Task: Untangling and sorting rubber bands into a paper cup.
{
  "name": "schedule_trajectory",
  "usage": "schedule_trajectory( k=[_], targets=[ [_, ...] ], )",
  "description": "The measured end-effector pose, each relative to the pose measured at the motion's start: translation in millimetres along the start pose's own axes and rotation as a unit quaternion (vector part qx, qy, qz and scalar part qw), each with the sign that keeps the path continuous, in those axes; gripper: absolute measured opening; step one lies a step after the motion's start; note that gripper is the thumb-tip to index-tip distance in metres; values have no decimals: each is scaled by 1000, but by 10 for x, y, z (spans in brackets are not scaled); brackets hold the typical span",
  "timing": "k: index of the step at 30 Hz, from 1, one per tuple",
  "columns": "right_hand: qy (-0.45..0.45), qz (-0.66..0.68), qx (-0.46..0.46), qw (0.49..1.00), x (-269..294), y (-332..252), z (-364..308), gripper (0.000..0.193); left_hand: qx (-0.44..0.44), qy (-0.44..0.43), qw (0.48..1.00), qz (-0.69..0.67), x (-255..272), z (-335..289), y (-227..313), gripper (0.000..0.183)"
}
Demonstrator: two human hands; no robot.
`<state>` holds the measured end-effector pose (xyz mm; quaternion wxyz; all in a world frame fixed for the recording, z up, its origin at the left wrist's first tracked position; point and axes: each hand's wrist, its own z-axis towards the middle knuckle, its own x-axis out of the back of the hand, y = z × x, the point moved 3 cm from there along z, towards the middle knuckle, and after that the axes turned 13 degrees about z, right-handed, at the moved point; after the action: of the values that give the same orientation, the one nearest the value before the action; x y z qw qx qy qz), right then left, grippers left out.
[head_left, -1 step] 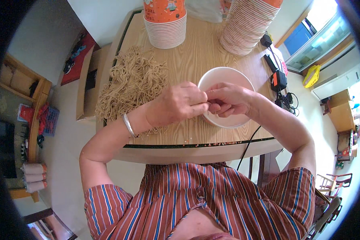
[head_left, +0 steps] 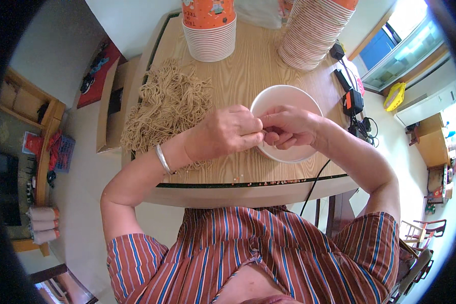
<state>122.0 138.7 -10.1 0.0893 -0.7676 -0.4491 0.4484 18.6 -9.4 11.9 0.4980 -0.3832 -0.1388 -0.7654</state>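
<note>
1. Both hands meet over the white bowl [head_left: 287,97] near the front edge of the desk [head_left: 248,76]. My left hand [head_left: 223,133] is curled closed, thumb and fingertips pinching something thin that I cannot make out; it is probably a strand or two of noodle.
2. My right hand [head_left: 289,126] is curled too, fingers pinched against the left ones, right above the bowl's inside. Whatever I hold is hidden between the fingertips.
3. The pile of brown noodles [head_left: 169,104] lies on the desk just left of my left hand, spread loose and reaching toward the left edge.
4. Two stacks of paper cups [head_left: 210,30] and [head_left: 316,33] stand at the back of the desk, well apart from my hands.
5. What could go wrong, as I judge it: the pinch is small, so the strands could slip and fall outside the bowl.
6. The bowl sits near the desk's front edge; a push from my right wrist could slide it off.
7. My left forearm lies just beside the noodles and could drag some off the edge.
8. A black cable [head_left: 316,182] hangs by my right arm; catching it could tug the gadgets [head_left: 352,99] on the right.
</note>
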Motion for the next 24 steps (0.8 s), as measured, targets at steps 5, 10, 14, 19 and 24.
schedule_trajectory(
  k=[5, 10, 14, 19, 24],
  targets=[
    [14, -32, -2, 999, -27, -6, 3, 22, 11, -8, 999, -44, 25, -11, -10, 12],
    [14, -18, 1, 1000, 3, 16, 16, 22, 29, 14, 998, -45, -26, -56, -22, 10],
    [-12, -8, 15, 1000, 9, 41, 16, 23, 74, 31, 994, -73, -63, -98, -24, 12],
    [-8, 0, 25, 1000, -80, 30, -10, 22, 185, 87, 976, -74, -140, -177, 89, 23],
    [-2, 5, 67, 998, -95, 61, -19, 14, 348, 121, 914, -168, -279, -329, 249, 18]
  ],
)
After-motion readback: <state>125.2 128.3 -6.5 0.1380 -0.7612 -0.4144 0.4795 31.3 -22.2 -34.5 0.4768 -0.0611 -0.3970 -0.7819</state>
